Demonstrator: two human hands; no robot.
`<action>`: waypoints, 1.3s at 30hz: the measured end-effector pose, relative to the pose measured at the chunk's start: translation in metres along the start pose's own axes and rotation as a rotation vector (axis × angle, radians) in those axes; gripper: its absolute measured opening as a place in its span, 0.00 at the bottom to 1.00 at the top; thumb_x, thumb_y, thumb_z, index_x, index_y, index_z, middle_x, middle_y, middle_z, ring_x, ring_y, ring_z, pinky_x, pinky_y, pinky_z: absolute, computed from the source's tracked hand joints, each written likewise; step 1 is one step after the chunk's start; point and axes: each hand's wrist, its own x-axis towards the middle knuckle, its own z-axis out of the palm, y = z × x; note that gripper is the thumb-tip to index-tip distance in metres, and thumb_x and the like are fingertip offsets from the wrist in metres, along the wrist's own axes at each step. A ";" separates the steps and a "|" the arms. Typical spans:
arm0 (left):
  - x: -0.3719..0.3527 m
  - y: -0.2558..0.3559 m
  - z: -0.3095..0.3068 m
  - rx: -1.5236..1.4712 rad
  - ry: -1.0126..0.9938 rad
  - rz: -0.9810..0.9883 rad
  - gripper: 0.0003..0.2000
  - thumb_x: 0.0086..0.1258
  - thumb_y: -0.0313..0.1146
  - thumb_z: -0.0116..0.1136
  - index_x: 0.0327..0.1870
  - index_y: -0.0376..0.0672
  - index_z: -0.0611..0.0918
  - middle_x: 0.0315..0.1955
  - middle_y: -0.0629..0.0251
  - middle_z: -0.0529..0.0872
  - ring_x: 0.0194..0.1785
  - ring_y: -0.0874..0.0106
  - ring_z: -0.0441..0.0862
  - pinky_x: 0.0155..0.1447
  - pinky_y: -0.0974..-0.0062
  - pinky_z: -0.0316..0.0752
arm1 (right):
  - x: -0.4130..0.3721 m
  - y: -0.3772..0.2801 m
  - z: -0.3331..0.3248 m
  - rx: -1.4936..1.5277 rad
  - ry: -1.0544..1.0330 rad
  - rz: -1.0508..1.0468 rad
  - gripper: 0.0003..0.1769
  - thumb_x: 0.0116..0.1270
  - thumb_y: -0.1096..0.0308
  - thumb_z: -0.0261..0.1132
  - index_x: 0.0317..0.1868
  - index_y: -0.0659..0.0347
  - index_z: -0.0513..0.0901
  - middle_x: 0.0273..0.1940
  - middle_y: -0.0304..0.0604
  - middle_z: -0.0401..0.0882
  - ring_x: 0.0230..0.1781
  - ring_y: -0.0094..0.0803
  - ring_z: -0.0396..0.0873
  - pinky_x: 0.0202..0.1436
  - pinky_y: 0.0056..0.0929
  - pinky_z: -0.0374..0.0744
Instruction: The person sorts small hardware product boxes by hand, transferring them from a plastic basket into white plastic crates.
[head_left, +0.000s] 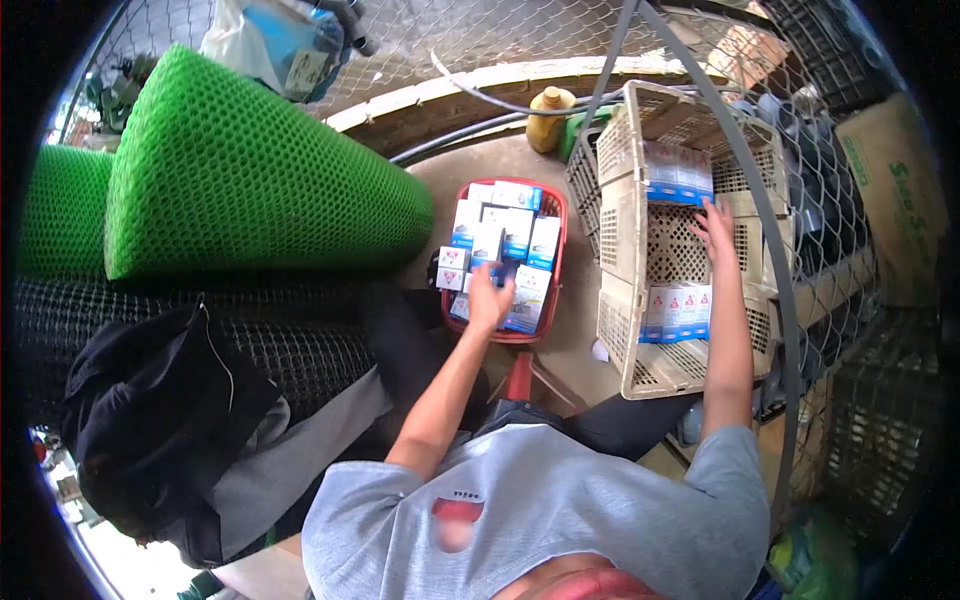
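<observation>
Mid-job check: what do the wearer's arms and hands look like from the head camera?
Both the left hand and right hand are ungloved, with no watch or bracelet visible. The forearms are uncovered below short, plain light-grey sleeves.

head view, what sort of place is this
Probably a shop's storage corner: a big green mesh roll, small boxes in a basket and a crate, and wire fencing.

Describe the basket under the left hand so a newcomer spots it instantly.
Find the big green mesh roll at upper left. Just right of it, a basket packed with white-and-blue boxes sits beneath the left hand. Its red rim sets it apart from the larger beige crate farther right.
</observation>
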 end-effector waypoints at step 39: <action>-0.009 0.248 -0.102 -1.080 -0.483 0.052 0.37 0.78 0.32 0.65 0.84 0.43 0.59 0.64 0.49 0.79 0.61 0.64 0.84 0.58 0.67 0.87 | -0.314 -0.099 0.074 -0.045 -0.256 -0.461 0.36 0.65 0.82 0.73 0.73 0.72 0.71 0.61 0.51 0.82 0.58 0.31 0.84 0.61 0.31 0.85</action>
